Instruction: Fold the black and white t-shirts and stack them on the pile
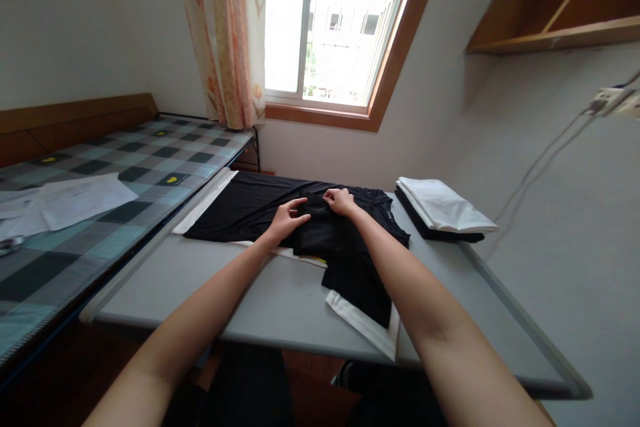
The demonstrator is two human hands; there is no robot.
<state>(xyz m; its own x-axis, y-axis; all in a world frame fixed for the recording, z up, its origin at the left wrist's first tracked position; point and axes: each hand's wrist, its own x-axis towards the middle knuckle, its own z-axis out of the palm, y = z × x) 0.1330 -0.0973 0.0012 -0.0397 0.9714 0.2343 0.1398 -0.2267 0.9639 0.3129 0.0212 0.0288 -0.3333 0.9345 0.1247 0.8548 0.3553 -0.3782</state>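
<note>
A black short-sleeved shirt point(240, 203) lies spread on the table, with white fabric point(363, 323) showing from beneath along its edges. On top of it rests a smaller dark, folded-looking piece of black cloth point(320, 233); I cannot tell whether it is part of the shirt. At that piece's left edge is my left hand point(287, 221), thumb and fingers apart. My right hand point(341, 201) pinches the cloth near its far edge, with its fingertips closed. My right forearm hides part of the shirt.
Folded white and black cloths point(445, 207) are stacked on the grey table point(190, 290) at right, by the wall. A checkered bed point(115, 173) with paper sheets point(85, 200) stands to the left. Beyond are a curtain point(233, 33) and window; a shelf point(555, 33) hangs upper right.
</note>
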